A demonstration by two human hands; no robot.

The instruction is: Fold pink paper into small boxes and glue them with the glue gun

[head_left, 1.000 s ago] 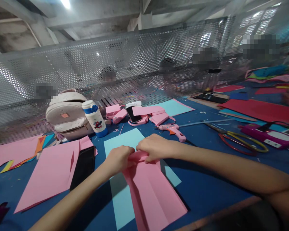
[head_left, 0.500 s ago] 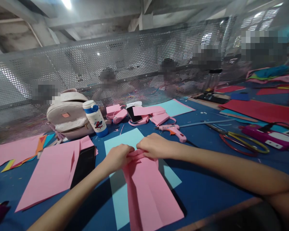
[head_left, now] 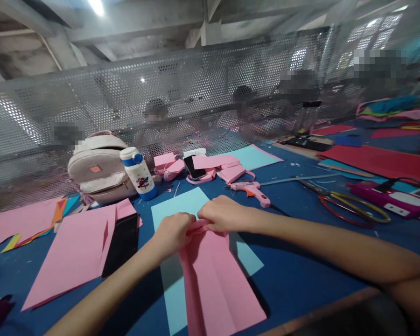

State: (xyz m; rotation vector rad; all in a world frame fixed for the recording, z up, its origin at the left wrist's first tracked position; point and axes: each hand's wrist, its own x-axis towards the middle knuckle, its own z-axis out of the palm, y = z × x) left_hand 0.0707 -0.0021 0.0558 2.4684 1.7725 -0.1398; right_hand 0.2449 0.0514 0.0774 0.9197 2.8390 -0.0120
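Observation:
A long pink folded paper point(head_left: 217, 280), shaped like a flattened bag, lies in front of me with its far end folded over. My left hand point(head_left: 173, 231) is closed on the left side of that fold. On the right side of the same fold, my right hand point(head_left: 227, 214) grips with bent fingers; the fingertips of both hands are partly hidden. Beneath the pink paper is a light blue sheet point(head_left: 171, 275). Just beyond my right hand rests a pink glue gun point(head_left: 254, 191) with an orange trigger.
Left stand a white backpack point(head_left: 103, 163) and a bottle point(head_left: 140, 175); nearer lie pink sheets point(head_left: 70, 247) over a black flat object point(head_left: 122, 242). Pink paper pieces point(head_left: 219, 163) and a phone point(head_left: 195, 167) are at the back. Scissors point(head_left: 350, 205) and a purple device point(head_left: 385, 198) lie right.
My left hand has tilted and shifted slightly at the fold, and the folded edge looks more bunched. My right hand stays almost where it was.

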